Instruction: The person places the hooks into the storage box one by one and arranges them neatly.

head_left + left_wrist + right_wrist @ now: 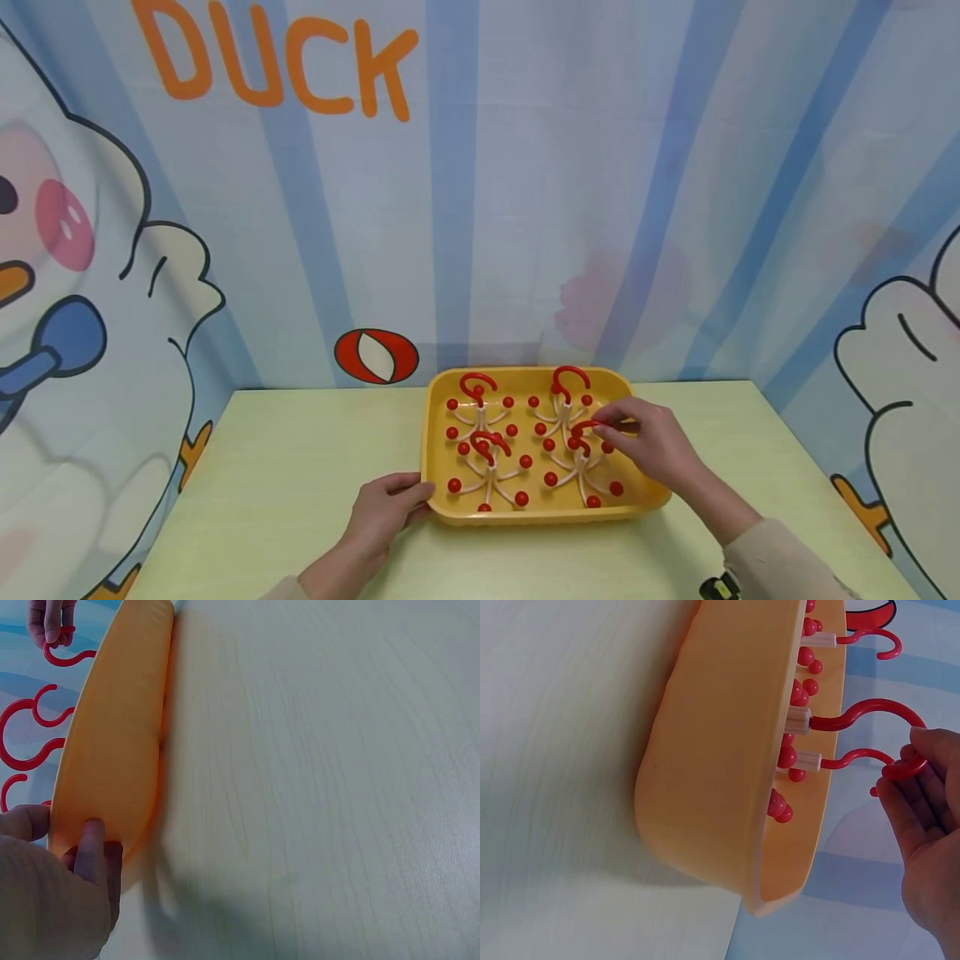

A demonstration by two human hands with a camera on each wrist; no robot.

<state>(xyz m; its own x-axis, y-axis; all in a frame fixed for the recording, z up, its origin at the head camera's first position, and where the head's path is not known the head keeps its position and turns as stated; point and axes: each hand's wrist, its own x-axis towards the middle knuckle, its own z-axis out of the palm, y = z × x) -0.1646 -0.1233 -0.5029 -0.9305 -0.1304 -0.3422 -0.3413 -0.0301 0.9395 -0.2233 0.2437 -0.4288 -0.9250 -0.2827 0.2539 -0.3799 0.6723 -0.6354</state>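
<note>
A yellow tray [540, 517] holds several hooked pieces, each with a red hook on top and white curved legs ending in red balls. At the tray's near left corner my left hand [384, 510] grips the wall; the left wrist view shows its thumb over the rim and fingers against the outer side [120, 727]. My right hand [654, 437] pinches the curved hook of the near right hooked piece [581, 467]. In the right wrist view, thumb and fingers hold the bend of that red hook [870, 705]. Its legs appear to be inside the tray.
The other hooked pieces stand close by: one at near left [491, 475], one at far left [480, 417], one at far right [564, 412]. A pale wooden table [300, 450] lies under the tray. Behind it hangs a printed duck curtain [510, 208].
</note>
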